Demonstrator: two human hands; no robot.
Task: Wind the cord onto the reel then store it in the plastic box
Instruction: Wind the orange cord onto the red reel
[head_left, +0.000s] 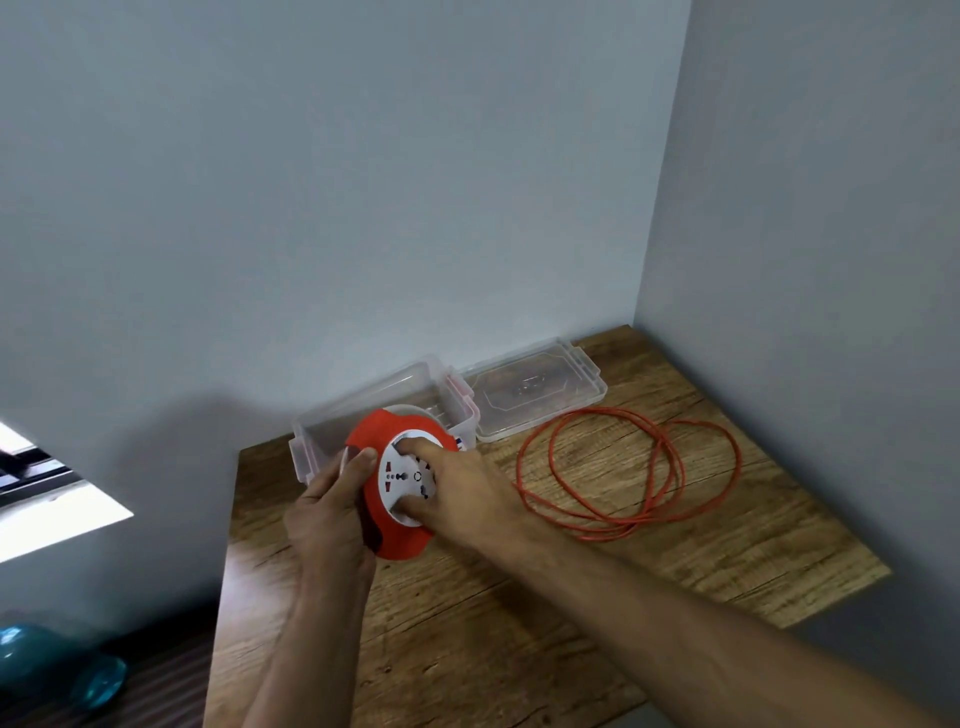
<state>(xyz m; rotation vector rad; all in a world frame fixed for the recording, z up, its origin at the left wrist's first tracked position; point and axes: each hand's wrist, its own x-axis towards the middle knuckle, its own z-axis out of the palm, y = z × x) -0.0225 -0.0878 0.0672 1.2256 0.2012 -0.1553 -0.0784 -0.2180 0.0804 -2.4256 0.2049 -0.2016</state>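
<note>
Winding step: left hand (332, 512) grips the reel (400, 483), right hand (457, 488) presses its white face; cord (631, 470) lies loose, next needs turning

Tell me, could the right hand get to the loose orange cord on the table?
Probably yes: the orange cord lies in open loops just beyond the right hand with nothing between them, though that hand is busy on the reel.
</note>
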